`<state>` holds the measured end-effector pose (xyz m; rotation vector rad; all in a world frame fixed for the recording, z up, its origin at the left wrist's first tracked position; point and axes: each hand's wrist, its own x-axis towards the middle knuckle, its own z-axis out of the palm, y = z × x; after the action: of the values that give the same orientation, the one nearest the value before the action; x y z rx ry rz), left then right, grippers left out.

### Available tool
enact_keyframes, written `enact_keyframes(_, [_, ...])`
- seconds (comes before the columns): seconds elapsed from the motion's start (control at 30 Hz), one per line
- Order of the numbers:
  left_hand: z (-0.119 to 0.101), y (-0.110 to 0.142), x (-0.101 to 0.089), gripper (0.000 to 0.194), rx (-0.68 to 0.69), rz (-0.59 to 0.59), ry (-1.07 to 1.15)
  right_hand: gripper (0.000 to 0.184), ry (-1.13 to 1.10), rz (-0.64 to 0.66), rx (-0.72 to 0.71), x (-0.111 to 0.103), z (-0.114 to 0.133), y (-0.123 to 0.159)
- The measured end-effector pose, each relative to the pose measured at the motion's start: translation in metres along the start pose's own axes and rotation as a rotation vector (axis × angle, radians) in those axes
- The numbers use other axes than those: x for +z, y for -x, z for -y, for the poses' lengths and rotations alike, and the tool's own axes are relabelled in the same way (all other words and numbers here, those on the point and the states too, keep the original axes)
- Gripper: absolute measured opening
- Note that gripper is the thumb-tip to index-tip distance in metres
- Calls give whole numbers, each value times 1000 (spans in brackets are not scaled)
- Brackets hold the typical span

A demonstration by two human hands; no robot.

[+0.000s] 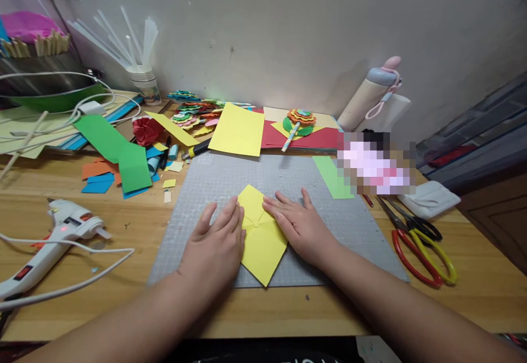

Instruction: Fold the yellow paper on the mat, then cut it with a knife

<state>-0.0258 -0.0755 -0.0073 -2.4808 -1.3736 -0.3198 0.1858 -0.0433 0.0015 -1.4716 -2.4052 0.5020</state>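
Note:
A folded sheet of yellow paper [264, 250] lies on a grey gridded cutting mat [197, 187], one corner pointing toward me. Creases and folded flaps show in its upper half. My left hand [216, 239] rests flat along the paper's left edge, fingers stretched out and the thumb apart. On the opposite side my right hand [298, 223] lies flat with its fingertips on the upper right edge, fingers spread. Neither hand grips the paper; both press on it. Parts of its side edges are hidden under the fingers.
A white glue gun [61, 236] with its cord lies left. Scissors [420, 253] with red and yellow handles lie right. Behind the mat are a yellow sheet [239, 129], a paper flower [300, 121] and a utility knife [200, 148]. Green paper [102, 138] lies at left; a bottle [366, 96] stands back right.

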Motion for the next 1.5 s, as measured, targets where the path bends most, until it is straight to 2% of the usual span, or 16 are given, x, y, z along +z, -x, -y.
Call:
enact_keyframes(0.33, [-5,-2,-4,45,-20,77,-99,43,131,-47,20,8,-1,2])
enact_keyframes(0.73, [-4,-5,-8,45,-11,140,-72,45,230,-94,-80,10,7,1])
enact_keyframes(0.9, [-5,-5,-7,44,-11,142,-86,40,171,10,-272,1,14,5])
enact_keyframes(1.23, [-5,-3,-5,43,-1,148,-95,43,160,70,-278,7,28,14])
enact_keyframes(1.5, [0,-6,-5,42,-30,110,-12,41,82,167,-264,-2,19,9])
